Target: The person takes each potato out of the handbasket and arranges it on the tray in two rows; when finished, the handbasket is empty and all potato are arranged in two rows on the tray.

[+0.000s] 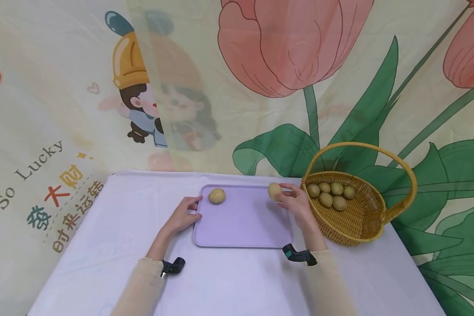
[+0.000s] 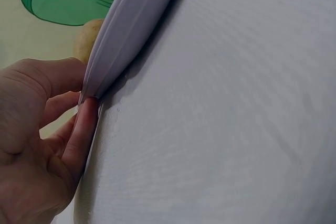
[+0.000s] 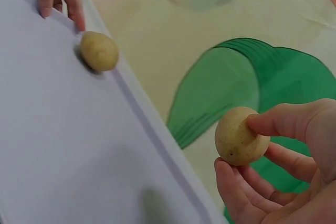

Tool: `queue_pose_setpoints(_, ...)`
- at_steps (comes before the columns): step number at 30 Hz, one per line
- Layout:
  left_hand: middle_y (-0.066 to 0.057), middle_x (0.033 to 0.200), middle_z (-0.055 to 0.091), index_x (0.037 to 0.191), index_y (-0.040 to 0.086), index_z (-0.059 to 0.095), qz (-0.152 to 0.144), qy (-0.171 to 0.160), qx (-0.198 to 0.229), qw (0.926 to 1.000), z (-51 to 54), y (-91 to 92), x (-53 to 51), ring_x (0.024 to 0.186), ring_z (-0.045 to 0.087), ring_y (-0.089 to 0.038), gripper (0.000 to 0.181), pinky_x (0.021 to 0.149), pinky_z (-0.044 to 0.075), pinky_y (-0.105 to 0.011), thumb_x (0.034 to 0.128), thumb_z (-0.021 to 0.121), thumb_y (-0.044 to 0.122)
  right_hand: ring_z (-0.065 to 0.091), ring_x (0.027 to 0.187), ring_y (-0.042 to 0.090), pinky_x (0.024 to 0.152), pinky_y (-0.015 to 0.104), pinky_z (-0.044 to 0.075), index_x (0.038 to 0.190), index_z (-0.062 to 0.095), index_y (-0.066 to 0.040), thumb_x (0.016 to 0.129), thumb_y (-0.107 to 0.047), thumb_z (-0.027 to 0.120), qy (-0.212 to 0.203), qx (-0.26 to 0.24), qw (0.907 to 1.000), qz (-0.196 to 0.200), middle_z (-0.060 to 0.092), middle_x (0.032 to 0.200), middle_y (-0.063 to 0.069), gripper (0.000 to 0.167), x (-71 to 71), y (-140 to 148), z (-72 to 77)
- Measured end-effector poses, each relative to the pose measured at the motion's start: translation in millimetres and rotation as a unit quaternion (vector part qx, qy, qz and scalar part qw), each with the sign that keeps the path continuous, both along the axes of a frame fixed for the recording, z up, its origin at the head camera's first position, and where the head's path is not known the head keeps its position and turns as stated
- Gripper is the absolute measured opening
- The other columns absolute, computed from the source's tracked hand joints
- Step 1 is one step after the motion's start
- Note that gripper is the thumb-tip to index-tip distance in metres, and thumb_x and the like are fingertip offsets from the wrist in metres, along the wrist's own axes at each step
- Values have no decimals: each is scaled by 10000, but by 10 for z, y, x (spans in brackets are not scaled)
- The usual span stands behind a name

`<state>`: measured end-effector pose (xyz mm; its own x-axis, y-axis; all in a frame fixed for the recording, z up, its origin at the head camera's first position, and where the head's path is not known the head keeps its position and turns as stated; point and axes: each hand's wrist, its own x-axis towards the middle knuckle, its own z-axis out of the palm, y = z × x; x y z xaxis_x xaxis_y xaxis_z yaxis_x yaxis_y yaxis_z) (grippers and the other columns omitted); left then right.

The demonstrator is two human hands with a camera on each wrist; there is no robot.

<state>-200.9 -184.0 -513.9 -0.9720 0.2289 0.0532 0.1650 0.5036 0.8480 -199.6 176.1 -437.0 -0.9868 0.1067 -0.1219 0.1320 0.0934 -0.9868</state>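
Observation:
My left hand (image 1: pixel 182 216) holds the left rim of a lilac tray (image 1: pixel 241 228) with its fingertips. In the left wrist view, one digit passes behind the rim while another fingertip (image 2: pixel 90 106) touches its outer side. A round, pale-brown potato (image 1: pixel 217 195) lies in the tray's far left corner. Above the far right corner, my right hand (image 1: pixel 294 202) pinches a second potato (image 3: pixel 239 136) between thumb and fingers, apart from the tray. Right beside that hand stands a wicker basket (image 1: pixel 359 224) with several potatoes (image 1: pixel 326 199) inside.
The basket's tall arched handle (image 1: pixel 408 184) rises at the right. A white cloth covers the table (image 1: pixel 229 281). Behind it hangs a printed backdrop (image 1: pixel 205 162) with tulips and a cartoon figure. Each wrist wears a small black camera (image 1: pixel 300 255).

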Motion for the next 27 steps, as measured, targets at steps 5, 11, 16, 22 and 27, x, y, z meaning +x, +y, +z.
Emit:
queue_pose_setpoints(5, -258, 1274, 464, 1401, -62, 487, -30, -26, 50, 10000, 2, -3, 8, 1084, 549, -355, 619, 848, 501, -309, 818, 695, -39, 611, 745, 105, 705, 287, 579, 1261, 601, 62, 845, 24, 697, -100, 59, 9999, -67, 588, 987, 161, 428, -81, -212, -164)
queue_pose_setpoints(11, -258, 1276, 464, 1397, -64, 490, -17, -29, 105, 9999, 27, 8, 21, 1086, 549, -361, 614, 849, 506, -317, 817, 691, -43, 612, 701, 105, 700, 333, 585, 1230, 622, 64, 835, 25, 710, -152, 23, 9999, -31, 621, 911, 119, 406, -148, -409, -291)
queue_pose_setpoints(16, -250, 1271, 471, 1396, -64, 491, -36, -40, 130, 9999, 17, 31, 23, 1086, 551, -353, 615, 852, 497, -328, 815, 692, -50, 608, 645, 106, 629, 273, 561, 1207, 630, 76, 818, 37, 702, -178, -26, 9998, 21, 634, 852, 93, 397, -173, -534, -375)
queue_pose_setpoints(22, -244, 1276, 473, 1403, -54, 491, 7, -48, 76, 10000, 0, 20, 7, 1091, 550, -342, 617, 851, 502, -318, 817, 685, -52, 594, 656, 96, 598, 255, 554, 1180, 638, 88, 793, 59, 693, -110, -60, 9999, 38, 643, 829, 101, 392, -199, -730, -439)
queue_pose_setpoints(27, -249, 1280, 466, 1404, -57, 488, 22, -60, 86, 9999, 16, 3, 12, 1099, 548, -352, 618, 856, 512, -336, 816, 677, -50, 595, 646, 109, 570, 251, 553, 1175, 640, 91, 783, 69, 697, -101, -147, 9998, 63, 647, 830, 119, 397, -239, -888, -490)
